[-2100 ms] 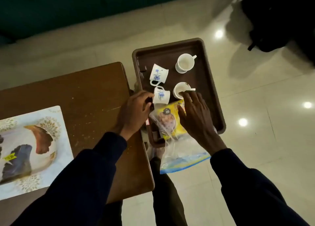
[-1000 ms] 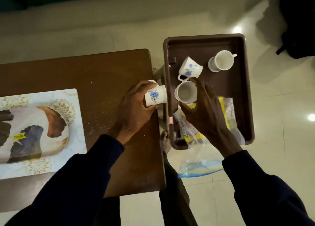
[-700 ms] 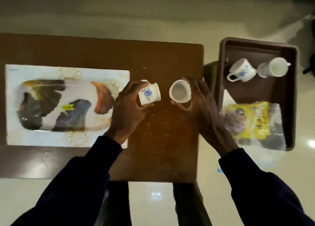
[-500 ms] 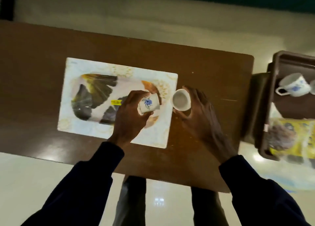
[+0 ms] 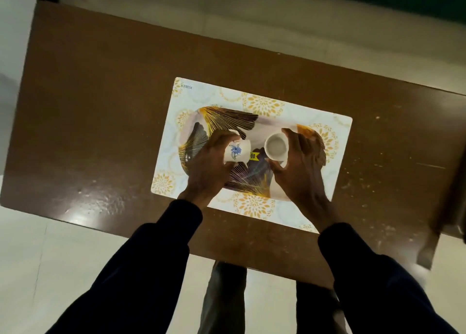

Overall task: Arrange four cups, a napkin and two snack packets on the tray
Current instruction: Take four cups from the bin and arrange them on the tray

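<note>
Left hand gripping floral cup, right hand white cup, above tray.

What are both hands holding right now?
Left hand: closed on the blue-flower cup, tilted sideways.
Right hand: closed on the plain white cup, mouth facing the camera.

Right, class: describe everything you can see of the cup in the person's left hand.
The cup is small, white and glossy, ceramic by its look, with a blue flower printed on its side. It lies tilted, its side turned to the camera. The left hand grips it, fingers wrapped around it, above the patterned tray. Whether it touches the tray cannot be told.
</note>
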